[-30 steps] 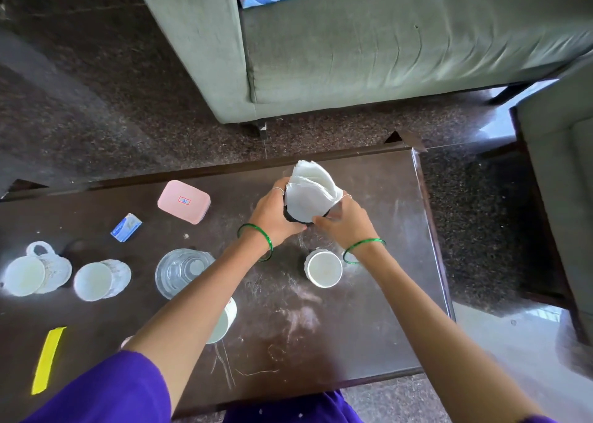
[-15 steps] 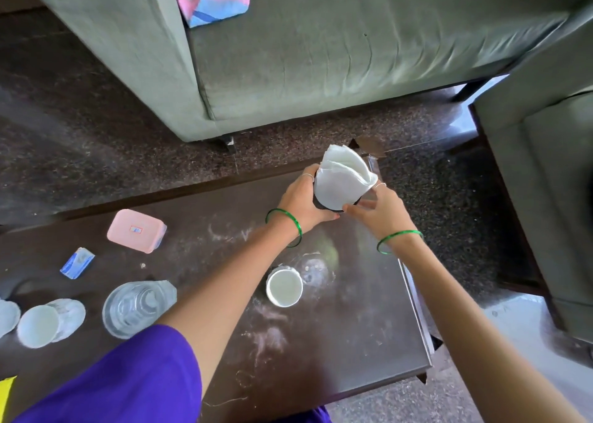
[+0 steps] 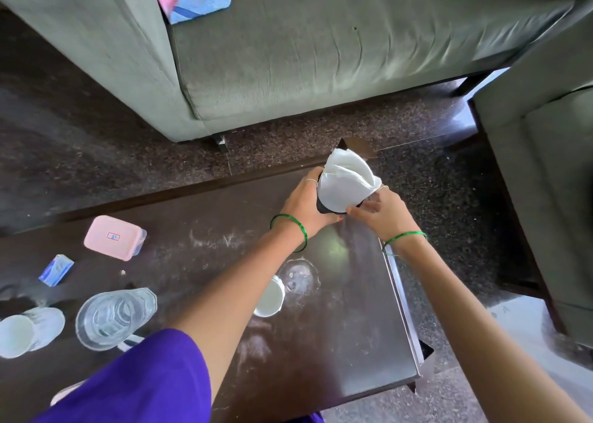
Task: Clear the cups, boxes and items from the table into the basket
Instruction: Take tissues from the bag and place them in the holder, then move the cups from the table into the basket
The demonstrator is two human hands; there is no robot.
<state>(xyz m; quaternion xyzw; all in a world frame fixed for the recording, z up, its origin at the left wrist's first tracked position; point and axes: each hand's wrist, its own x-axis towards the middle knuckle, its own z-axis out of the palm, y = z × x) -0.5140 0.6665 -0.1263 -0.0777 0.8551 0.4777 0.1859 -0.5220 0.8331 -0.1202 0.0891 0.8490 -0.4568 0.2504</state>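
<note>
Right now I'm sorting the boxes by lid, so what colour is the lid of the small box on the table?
Pink lid, seen in the head view.

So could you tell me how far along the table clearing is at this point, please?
No basket is in view, so nothing shows as done. In hand: both the left hand and the right hand hold the napkin holder. Left on the table: pink box, blue packet, glass jug, two white cups.

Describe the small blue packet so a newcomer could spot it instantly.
On the dark wooden table, look at its far left side. Just left of the pink rectangular lidded box lies the small blue-and-white packet, the only flat blue item there.
</note>
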